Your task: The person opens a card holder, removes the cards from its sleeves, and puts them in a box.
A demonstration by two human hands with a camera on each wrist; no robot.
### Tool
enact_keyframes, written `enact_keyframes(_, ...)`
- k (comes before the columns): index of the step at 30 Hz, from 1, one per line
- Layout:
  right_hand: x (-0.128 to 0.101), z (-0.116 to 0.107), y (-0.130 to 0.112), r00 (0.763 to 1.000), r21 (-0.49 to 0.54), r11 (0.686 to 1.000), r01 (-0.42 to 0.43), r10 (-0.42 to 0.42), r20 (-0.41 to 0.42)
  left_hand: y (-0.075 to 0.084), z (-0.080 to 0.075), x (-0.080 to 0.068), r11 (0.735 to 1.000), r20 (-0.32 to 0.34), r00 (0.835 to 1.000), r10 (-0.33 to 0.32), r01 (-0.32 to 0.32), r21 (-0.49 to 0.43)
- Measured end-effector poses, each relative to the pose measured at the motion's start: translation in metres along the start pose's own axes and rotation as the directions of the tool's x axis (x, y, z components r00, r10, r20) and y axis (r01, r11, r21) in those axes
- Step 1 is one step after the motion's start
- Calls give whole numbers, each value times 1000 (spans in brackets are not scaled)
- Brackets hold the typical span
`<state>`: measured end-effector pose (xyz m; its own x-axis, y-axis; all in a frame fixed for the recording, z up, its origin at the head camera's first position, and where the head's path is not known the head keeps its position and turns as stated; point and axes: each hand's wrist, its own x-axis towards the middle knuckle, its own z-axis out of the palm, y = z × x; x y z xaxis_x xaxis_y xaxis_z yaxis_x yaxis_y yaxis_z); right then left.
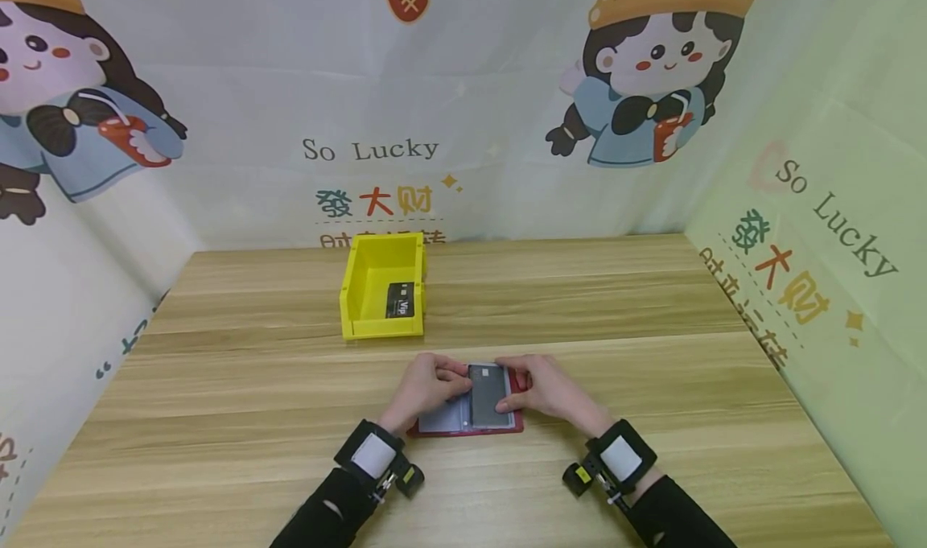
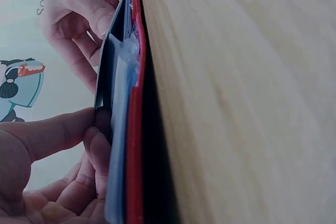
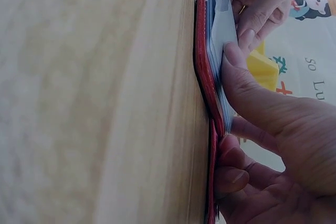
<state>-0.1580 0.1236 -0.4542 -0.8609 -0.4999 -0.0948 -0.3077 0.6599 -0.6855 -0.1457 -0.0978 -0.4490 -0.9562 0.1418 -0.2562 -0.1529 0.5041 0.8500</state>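
A red card holder (image 1: 469, 433) lies spread on the table with its clear sleeves (image 1: 440, 419) showing. Over its right-hand page is a dark grey card (image 1: 488, 407) with a small chip mark near the top. My left hand (image 1: 427, 387) pinches the card's left edge between thumb and finger; the left wrist view has this edge raised off the sleeves. From the right, my right hand (image 1: 548, 389) grips the holder's side, its thumb pressing on the card's right part. In the right wrist view, fingers curl at the red cover (image 3: 202, 51) below the stacked sleeves.
Behind the hands, left of centre, stands a yellow bin (image 1: 382, 328). Inside it a black card (image 1: 401, 300) marked "Vip" leans at the front right. A printed cloth (image 1: 500, 202) hangs along the table's back and sides. Each wrist wears a strapped camera.
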Motion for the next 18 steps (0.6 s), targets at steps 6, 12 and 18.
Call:
enact_keyframes(6,0,0,-1,1000,5,1000,-9,9,4,-1,1,1,999,0,1000,1,-1,-33)
enact_keyframes(12,0,0,-2,1000,7,1000,-13,13,1,-1,-1,0,999,17,1000,7,-6,-41)
enact_keyframes(18,0,0,-2,1000,9,1000,-16,16,0,0,-2,-2,997,38,999,5,-2,-71)
